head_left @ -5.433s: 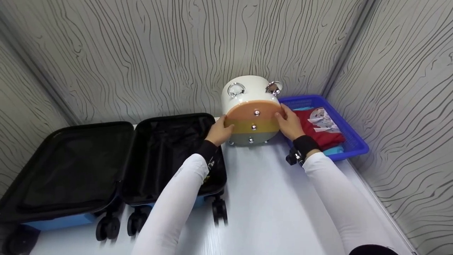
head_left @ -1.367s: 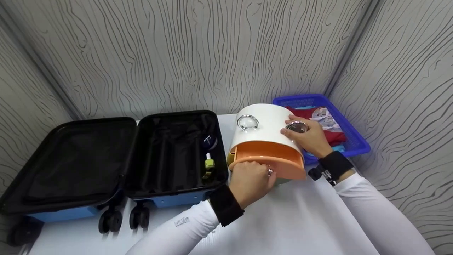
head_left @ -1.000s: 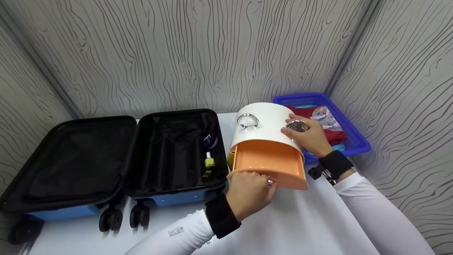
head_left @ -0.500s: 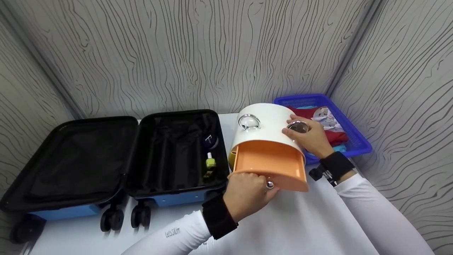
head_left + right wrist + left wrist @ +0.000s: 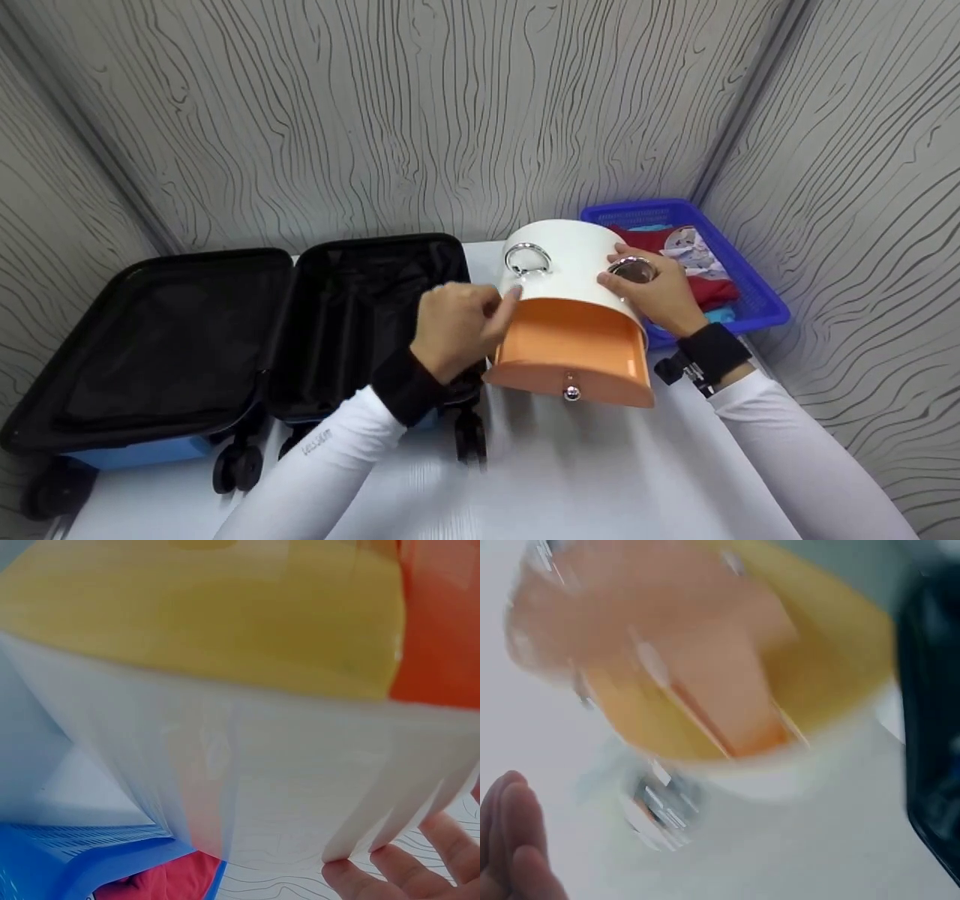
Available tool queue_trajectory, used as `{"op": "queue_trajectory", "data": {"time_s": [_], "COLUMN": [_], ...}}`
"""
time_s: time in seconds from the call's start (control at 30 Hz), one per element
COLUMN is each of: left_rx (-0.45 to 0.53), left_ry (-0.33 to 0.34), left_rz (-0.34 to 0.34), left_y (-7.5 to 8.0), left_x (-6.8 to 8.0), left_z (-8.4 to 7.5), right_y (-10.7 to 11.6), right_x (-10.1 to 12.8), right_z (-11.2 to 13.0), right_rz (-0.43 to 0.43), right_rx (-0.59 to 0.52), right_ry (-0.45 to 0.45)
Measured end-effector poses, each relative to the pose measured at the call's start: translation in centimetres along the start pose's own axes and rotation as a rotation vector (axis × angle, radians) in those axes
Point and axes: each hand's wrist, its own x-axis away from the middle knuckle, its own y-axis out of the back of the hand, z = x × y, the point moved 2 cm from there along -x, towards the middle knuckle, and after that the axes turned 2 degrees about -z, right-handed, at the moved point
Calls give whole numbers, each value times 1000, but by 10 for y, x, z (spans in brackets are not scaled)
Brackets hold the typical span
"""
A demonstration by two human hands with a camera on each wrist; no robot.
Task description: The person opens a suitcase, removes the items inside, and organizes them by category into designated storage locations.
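Note:
A small white drawer cabinet (image 5: 562,262) with chrome ring handles stands right of the suitcase. Its orange top drawer (image 5: 562,384) is pulled out, and nothing shows inside it. My left hand (image 5: 461,326) is at the cabinet's left side, off the drawer's round knob (image 5: 571,392), holding nothing; its fingers (image 5: 523,821) look loose in the left wrist view. My right hand (image 5: 660,292) grips the cabinet's upper right around the right ring handle (image 5: 631,268); its fingertips press the white shell in the right wrist view. A yellow drawer front (image 5: 225,622) lies below the orange one.
A black-lined suitcase (image 5: 187,337) lies open on the left, partly behind my left hand. At the back right, a blue basket (image 5: 750,292) holds folded red clothing (image 5: 709,289) and light blue cloth. Wood-grain walls (image 5: 375,112) surround the white table (image 5: 555,480).
The cabinet has come forward from the back wall, and my left hand has pulled out the orange drawer. That hand has now let go of the knob and moved up and left.

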Motion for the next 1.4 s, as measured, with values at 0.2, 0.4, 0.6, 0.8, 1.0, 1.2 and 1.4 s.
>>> {"op": "queue_trajectory", "data": {"time_s": [0.2, 0.4, 0.6, 0.8, 1.0, 1.2, 1.4], "left_rx": [-102, -124, -134, -165, -189, -193, -206], "left_ry": [197, 263, 317, 364, 421, 493, 492], "left_rz": [181, 493, 658, 680, 722, 820, 862], "left_y": [-19, -47, -73, -125, -169, -141, -124], "left_x": [-20, -16, -4, 21, 50, 45, 36], "left_z": [66, 115, 149, 210, 257, 217, 186], "right_y": [0, 0, 0, -3, -5, -6, -4], "right_x": [0, 0, 3, 6, 6, 6, 8], "right_z": [-1, 1, 4, 8, 8, 8, 9], "right_rz": [9, -5, -18, -22, -29, -22, -18], "right_rx": [18, -3, -27, -47, -43, -69, -37], "right_ry": [-15, -11, -17, -13, -29, -37, -31]}}
